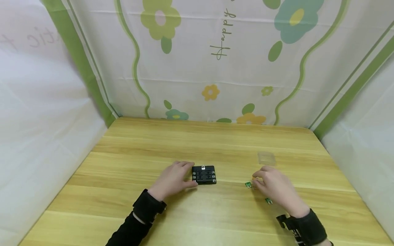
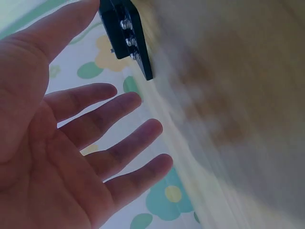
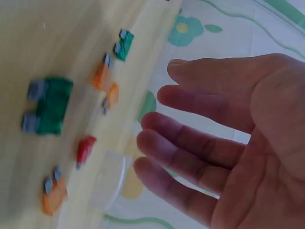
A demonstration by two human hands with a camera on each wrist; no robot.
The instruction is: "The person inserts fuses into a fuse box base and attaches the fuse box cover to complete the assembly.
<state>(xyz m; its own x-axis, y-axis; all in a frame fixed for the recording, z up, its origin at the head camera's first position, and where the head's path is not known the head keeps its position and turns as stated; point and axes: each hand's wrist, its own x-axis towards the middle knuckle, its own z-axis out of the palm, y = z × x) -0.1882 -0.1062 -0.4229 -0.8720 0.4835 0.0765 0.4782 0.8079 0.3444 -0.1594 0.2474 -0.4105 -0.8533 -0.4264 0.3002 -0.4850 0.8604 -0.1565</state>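
Note:
A black fuse block [image 1: 204, 175] with metal screw terminals lies on the table, left of the right hand. Beside its left edge is my left hand [image 1: 172, 179], fingers spread; in the left wrist view the thumb [image 2: 71, 26] reaches the block [image 2: 125, 36], apparently touching it. My right hand [image 1: 277, 189] hovers over small blade fuses, fingers loosely extended, nothing between them. The right wrist view shows a near green fuse [image 3: 55, 105], a farther green fuse [image 3: 125, 45], a red fuse [image 3: 86, 150] and orange fuses [image 3: 55, 196]. The right hand hides some of them from the head view.
A clear plastic cover [image 1: 266, 158] lies beyond the right hand. The wooden table [image 1: 138, 136] meets a white flowered cloth [image 1: 184, 68] at the back, with white cloth walls on the left and right.

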